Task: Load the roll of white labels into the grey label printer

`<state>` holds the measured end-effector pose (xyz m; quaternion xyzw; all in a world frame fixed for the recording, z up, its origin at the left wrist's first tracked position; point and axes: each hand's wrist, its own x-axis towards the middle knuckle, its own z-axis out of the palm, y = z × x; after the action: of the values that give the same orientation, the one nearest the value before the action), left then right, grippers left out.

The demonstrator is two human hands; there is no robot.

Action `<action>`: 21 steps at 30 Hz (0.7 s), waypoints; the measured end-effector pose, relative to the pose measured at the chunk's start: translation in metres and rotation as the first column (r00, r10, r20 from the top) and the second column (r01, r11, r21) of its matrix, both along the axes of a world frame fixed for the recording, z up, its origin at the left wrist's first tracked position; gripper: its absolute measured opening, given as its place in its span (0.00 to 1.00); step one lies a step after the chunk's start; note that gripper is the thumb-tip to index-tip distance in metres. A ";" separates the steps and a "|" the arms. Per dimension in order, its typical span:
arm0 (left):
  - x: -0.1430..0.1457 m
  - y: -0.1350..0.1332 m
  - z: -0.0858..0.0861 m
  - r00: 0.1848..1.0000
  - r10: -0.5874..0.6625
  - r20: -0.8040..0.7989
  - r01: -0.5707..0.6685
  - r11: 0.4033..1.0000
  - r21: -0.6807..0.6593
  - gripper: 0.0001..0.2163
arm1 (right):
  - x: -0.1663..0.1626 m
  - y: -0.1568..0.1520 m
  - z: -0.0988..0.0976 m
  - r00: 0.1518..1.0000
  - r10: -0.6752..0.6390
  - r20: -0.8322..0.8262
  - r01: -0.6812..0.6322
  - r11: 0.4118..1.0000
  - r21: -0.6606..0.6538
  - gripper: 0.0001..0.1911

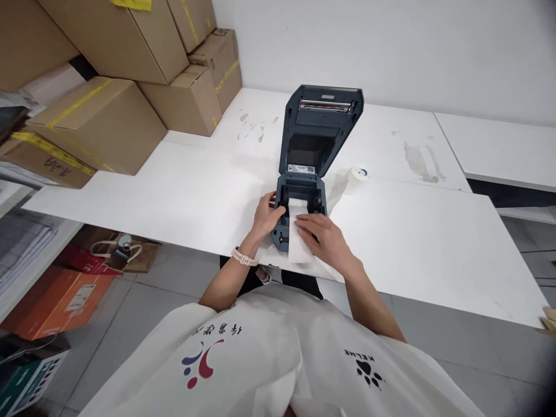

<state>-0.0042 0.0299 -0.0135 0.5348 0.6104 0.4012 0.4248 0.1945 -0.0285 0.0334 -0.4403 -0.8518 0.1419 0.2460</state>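
Observation:
A dark blue-grey label printer stands at the table's front edge, its lid raised. From its roll bay a white paper strip runs forward over the front edge. My left hand grips the printer's left side wall, with the thumb over the rim and the other fingers partly hidden outside. My right hand lies over the strip from the right, fingers stretched out and apart, tips touching the paper. Behind it on the table is a white paper roll with a loose tail.
Taped cardboard boxes are stacked at the left on the white table. A white wall rises behind. Below left, an orange box and a paper bag sit near a shelf. A gap in the tabletop shows at right.

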 end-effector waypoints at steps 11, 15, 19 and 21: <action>0.004 -0.001 0.015 0.970 -0.058 0.238 0.087 0.990 -0.113 0.32 | 0.004 -0.048 -0.027 0.993 0.003 0.118 -0.006 1.000 0.026 0.31; 0.003 -0.001 0.015 0.970 -0.060 0.236 0.090 0.989 -0.119 0.32 | 0.002 -0.047 -0.028 0.997 -0.045 0.070 0.042 0.998 0.041 0.21; 0.003 -0.002 0.015 0.968 -0.066 0.243 0.097 0.989 -0.115 0.32 | 0.006 -0.045 -0.025 0.997 -0.010 0.075 0.008 1.000 0.024 0.19; 0.003 -0.003 0.014 0.967 -0.068 0.245 0.099 0.988 -0.115 0.33 | 0.009 -0.042 -0.023 0.996 0.019 0.086 -0.019 1.000 0.001 0.20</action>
<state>-0.0009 0.0272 0.0010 0.4796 0.5554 0.4055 0.5451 0.2037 -0.0704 0.0104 -0.4378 -0.8658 0.1245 0.2081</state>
